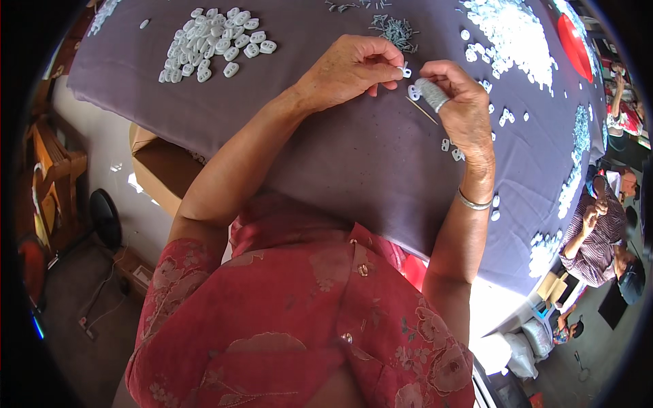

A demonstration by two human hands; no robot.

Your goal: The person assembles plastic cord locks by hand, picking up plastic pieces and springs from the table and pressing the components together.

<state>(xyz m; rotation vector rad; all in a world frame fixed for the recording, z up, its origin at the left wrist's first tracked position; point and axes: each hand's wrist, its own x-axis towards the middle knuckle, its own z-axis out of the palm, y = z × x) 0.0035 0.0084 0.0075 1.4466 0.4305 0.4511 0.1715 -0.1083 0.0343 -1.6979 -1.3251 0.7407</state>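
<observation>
My left hand (355, 70) is closed in a pinch on a small white plastic piece (407, 71) above the table. Just to its right, my right hand (464, 109) pinches another small white plastic piece (413, 92) with two holes in it. A grey cloth finger cover (433, 96) is on one digit of my right hand. Below that hand's fingertips is a thin stick (422, 110); whether it is held or lies on the cloth I cannot tell. Several loose white pieces (457, 155) lie beside my right wrist.
A dark cloth covers the table (326, 156). White oval pieces (218, 37) are heaped at the far left, small grey pins or screws (396, 32) beyond my hands. More white parts (513, 41) and a red bowl (575, 47) are at far right. Other people (595, 234) sit right.
</observation>
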